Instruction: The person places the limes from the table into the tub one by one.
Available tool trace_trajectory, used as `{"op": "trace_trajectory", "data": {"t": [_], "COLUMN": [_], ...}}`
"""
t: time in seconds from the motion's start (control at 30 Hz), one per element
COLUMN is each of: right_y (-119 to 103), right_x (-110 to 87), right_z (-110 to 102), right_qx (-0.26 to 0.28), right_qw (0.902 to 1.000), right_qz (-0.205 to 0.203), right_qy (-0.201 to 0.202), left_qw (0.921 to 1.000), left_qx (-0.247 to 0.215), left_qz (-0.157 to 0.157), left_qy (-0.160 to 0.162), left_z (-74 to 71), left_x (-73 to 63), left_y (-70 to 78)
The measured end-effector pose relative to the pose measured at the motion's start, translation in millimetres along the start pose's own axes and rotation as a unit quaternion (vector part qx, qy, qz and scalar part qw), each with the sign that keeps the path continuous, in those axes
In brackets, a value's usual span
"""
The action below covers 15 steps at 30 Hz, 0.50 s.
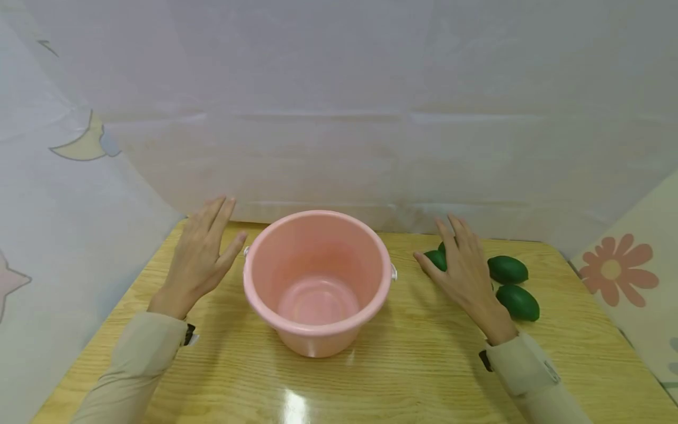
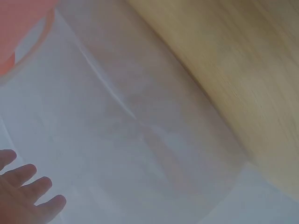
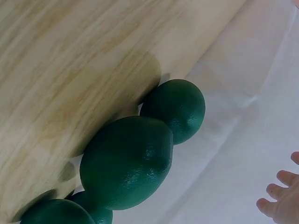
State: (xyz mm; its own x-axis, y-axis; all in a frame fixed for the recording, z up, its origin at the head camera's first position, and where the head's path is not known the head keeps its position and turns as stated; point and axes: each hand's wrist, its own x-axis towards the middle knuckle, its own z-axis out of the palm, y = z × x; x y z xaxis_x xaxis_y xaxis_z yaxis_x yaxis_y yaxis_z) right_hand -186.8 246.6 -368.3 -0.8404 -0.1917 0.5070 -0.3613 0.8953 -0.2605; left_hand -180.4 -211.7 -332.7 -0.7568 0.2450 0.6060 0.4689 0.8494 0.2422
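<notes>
A pink plastic bucket with white handle mounts stands upright on the wooden table, and I see its bare inside bottom. To its left my left hand is raised, fingers extended, holding nothing. My right hand hovers with fingers spread on the bucket's right side, over several dark green lime-like fruits. One green fruit lies nearest the table's right side, with another green fruit just behind it. Others are partly hidden under the hand. In the right wrist view a large green fruit sits close to a smaller-looking one.
A pale cloth or sheet hangs right behind the wooden table. Printed side sheets rise at left and right, one bearing a pink flower, the other a yellow moon.
</notes>
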Motion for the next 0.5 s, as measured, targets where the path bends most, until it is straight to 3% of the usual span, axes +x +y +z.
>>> {"op": "trace_trajectory", "data": {"t": [0.5], "right_y": [4], "right_x": [-13.1], "right_z": [-6], "right_qx": [0.018], "right_qw": [0.9998], "right_qz": [0.007], "right_qy": [-0.002], "left_qw": [0.9988], "left_qx": [-0.019], "left_qz": [0.037], "left_qy": [0.026], "left_z": [-3.6], "left_x": [-3.4], "left_y": [11.9]}}
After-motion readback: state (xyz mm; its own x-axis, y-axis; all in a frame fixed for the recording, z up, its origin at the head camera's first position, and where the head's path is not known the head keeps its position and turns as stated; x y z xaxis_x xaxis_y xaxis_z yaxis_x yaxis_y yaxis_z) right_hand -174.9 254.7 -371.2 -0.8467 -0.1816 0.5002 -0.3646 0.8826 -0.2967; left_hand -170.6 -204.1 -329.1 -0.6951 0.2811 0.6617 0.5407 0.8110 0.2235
